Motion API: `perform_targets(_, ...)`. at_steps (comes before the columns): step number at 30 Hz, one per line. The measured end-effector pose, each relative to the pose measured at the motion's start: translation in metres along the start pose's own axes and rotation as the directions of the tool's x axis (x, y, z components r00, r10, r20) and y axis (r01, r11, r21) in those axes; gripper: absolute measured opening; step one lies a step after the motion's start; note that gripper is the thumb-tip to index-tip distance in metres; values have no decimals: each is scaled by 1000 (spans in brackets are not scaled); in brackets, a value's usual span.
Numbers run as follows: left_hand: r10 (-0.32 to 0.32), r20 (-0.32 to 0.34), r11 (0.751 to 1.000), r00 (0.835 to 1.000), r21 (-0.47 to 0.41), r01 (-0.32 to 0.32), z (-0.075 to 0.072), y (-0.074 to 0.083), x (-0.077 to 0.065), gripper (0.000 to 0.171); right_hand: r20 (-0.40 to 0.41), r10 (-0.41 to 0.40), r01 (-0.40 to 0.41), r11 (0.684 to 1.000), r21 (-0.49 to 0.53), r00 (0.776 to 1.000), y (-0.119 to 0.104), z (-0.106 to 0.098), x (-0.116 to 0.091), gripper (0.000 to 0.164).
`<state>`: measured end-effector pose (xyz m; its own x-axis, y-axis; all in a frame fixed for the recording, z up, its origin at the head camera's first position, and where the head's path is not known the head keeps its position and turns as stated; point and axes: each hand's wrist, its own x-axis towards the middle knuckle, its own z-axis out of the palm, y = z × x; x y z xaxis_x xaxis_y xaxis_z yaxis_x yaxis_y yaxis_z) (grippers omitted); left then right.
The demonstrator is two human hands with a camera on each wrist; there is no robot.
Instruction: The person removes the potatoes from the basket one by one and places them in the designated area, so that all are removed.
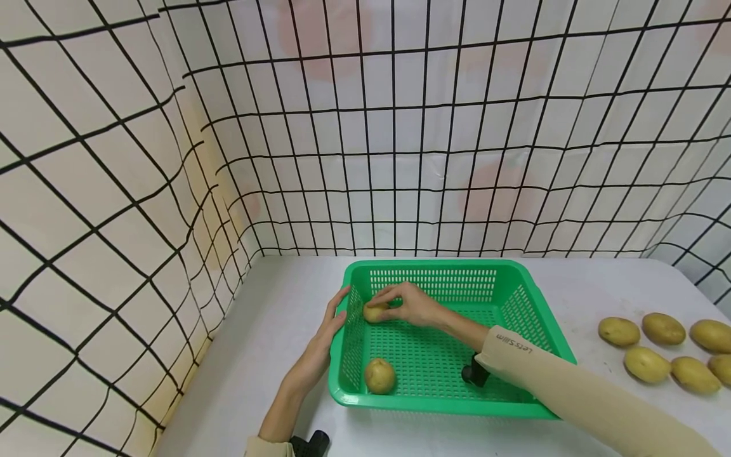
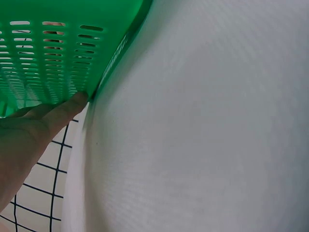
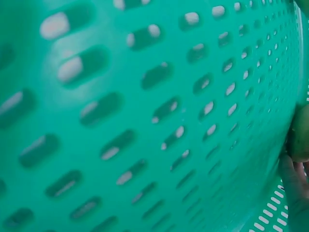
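A green plastic basket (image 1: 457,409) with slotted walls stands on the white table. My right hand (image 1: 412,304) reaches inside to its back left corner and holds a potato (image 1: 375,312) between thumb and fingers, at the basket floor. That potato (image 3: 300,135) shows at the right edge of the right wrist view, beside the fingertips. Another potato (image 1: 379,376) lies in the front left corner. My left hand (image 1: 318,346) rests against the outside of the basket's left wall, fingers extended along it; in the left wrist view, the fingers (image 2: 60,113) touch the slotted side.
Several potatoes (image 1: 646,365) lie in two rows on the table (image 1: 274,298) to the right of the basket. Black wire mesh (image 1: 422,152) rises behind the table and along both sides. A black wrist device (image 1: 475,373) hangs under the right sleeve, over the basket.
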<state>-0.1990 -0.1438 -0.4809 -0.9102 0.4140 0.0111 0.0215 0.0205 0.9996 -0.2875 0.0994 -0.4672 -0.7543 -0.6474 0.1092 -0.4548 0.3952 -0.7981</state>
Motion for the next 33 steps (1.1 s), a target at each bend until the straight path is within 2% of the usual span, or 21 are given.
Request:
perform_targets(9,5,7,1000,1000,-6,-5,0,0,1,49,41,-53,55,997,-54,998,0,-4,1,31)
perform_targets(18,0,0,1000,1000,-3,0,-1,1,0,48,104,-64,71,995,-71,992,-4,-14,3,31)
perform_targets(23,-6,-3,1000,1000,0,6,0,1,0,48,149,-79,84,996,-25,986,-11,-27,2,31)
perform_targets(29,1,-6,1000,1000,0,-1,0,2,0,48,127,-131,137,990,-39,983,-24,-48,1,32)
perform_targets(33,-4,-10,1000,1000,3,4,0,1,0,48,118,-126,130,991,-32,985,-31,-59,-4,32)
